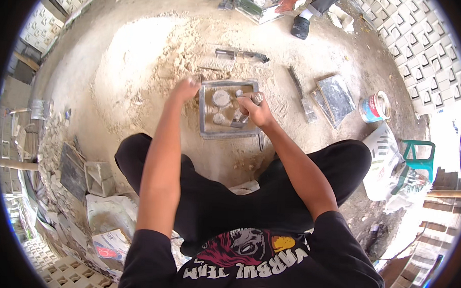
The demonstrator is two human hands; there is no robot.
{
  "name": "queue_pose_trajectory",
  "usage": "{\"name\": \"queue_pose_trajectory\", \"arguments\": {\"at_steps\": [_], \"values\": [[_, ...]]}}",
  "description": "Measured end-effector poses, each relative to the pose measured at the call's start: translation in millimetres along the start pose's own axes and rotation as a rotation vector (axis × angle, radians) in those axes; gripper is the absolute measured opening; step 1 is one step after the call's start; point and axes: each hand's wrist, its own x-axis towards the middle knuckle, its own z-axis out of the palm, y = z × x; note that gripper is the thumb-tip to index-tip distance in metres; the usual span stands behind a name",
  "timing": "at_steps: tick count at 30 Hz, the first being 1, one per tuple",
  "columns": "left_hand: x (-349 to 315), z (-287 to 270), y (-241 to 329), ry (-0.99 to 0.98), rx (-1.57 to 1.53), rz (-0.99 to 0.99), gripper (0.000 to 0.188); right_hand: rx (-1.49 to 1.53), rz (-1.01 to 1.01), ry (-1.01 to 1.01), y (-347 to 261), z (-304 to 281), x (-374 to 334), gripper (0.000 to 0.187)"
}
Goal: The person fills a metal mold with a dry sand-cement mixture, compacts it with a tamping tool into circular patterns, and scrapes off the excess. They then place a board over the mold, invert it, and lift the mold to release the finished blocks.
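Note:
A square grey frame (201, 112) lies on the floor before my crossed legs, filled with packed brown sand. Set in the sand are a large round disc (221, 98) and a smaller round piece (218, 118). My right hand (257, 110) is over the frame's right side, wrapped round the handle of a hand tool (258, 97). A dark flat piece (237, 124) lies below that hand; I cannot tell whether it belongs to the tool. My left hand (187, 88) is closed just outside the frame's far left corner; what it holds, if anything, is hidden.
Loose sand (157, 50) is heaped beyond the frame. Past it lies a dark long tool (244, 55). To the right are a flat-bladed tool (302, 94), dark boards (337, 97), a bucket (375, 107) and a green stool (419, 145). Another person's hand (285, 5) shows far off.

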Motion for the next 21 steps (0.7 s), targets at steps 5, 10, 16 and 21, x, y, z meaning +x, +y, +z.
{"name": "queue_pose_trajectory", "arguments": {"at_steps": [5,10,16,21], "values": [[-24.1,72.7,-39.2,-0.061,0.009,-0.320,0.069,0.192,0.007,0.146,-37.6,-17.8,19.1,0.022],[-31.7,122.6,-26.9,0.090,-0.254,-0.300,0.066,-0.008,-0.227,0.549,-60.3,-9.6,49.6,0.048],[-22.8,163.1,-25.1,0.412,-0.313,-0.321,0.065,-0.128,-0.198,0.666,-49.3,-1.9,81.5,0.050],[-26.1,148.1,7.6,0.444,-0.428,-0.490,0.064,0.081,-0.181,0.544,-73.0,13.6,98.7,0.051]]}}
